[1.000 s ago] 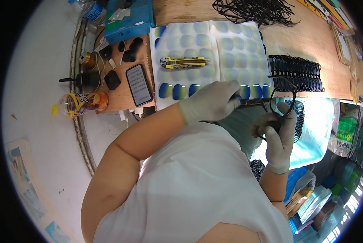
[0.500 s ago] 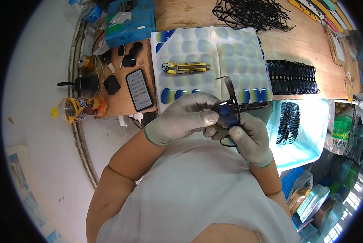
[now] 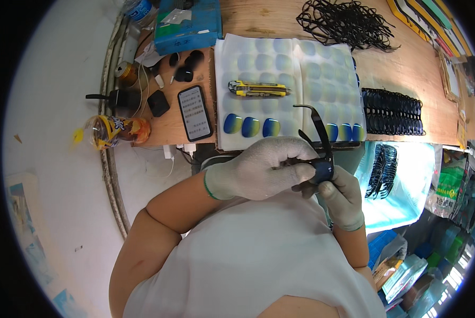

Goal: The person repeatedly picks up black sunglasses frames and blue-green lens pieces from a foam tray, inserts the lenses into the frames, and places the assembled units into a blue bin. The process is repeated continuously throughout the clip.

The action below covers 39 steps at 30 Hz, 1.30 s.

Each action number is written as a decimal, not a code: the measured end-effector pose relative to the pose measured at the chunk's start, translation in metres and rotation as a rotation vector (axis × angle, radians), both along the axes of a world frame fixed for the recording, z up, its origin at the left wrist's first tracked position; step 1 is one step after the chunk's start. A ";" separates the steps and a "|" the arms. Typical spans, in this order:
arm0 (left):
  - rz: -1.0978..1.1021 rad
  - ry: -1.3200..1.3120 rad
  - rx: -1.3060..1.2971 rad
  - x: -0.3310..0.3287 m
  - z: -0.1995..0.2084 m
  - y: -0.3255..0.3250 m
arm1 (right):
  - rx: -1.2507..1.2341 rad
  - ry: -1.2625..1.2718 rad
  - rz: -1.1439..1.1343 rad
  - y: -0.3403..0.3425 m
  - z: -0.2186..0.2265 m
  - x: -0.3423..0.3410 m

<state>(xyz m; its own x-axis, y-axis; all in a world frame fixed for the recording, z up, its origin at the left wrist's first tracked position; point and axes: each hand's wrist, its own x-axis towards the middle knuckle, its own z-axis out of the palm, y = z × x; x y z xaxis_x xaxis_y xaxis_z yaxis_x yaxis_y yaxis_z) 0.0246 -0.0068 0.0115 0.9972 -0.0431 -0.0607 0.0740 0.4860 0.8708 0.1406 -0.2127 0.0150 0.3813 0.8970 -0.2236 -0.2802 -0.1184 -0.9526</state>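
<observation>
Dark-framed sunglasses (image 3: 323, 139) are held between my two gloved hands, a temple arm pointing up and away from me. My left hand (image 3: 269, 168), in a pale glove, pinches the front of the frame at a dark blue lens (image 3: 323, 170). From the right, my right hand (image 3: 344, 200) grips the other side of the frame, its thumb near the lower edge. Just beyond the hands lies a tray of blue-yellow lenses (image 3: 251, 126), mostly covered by white paper sheets (image 3: 297, 69). On the paper rests a yellow utility knife (image 3: 260, 89).
Left on the table are a phone (image 3: 194, 113), a black box (image 3: 157, 103), a drink bottle (image 3: 118, 131) and a blue box (image 3: 188, 29). A heap of black frames (image 3: 346, 24) lies far right, above a row of glasses (image 3: 392, 112). More glasses fill a lined bin (image 3: 417, 180).
Both hands and the sunglasses have shifted slightly right and nearer me. The frame has turned, showing its temple arms more plainly. The view has moved, and more uncovered front-row lenses show.
</observation>
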 end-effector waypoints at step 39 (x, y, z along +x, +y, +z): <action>0.159 -0.046 0.987 0.078 0.021 -0.003 | 0.192 -0.644 -0.087 -0.006 -0.013 0.084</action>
<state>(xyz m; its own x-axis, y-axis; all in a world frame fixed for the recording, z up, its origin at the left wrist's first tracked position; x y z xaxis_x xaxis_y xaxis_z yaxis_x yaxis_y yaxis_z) 0.1031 -0.0102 0.0321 0.9894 0.1395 0.0413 0.0270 -0.4550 0.8901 0.2247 -0.2186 0.0023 0.4578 0.8581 0.2327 0.3491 0.0672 -0.9347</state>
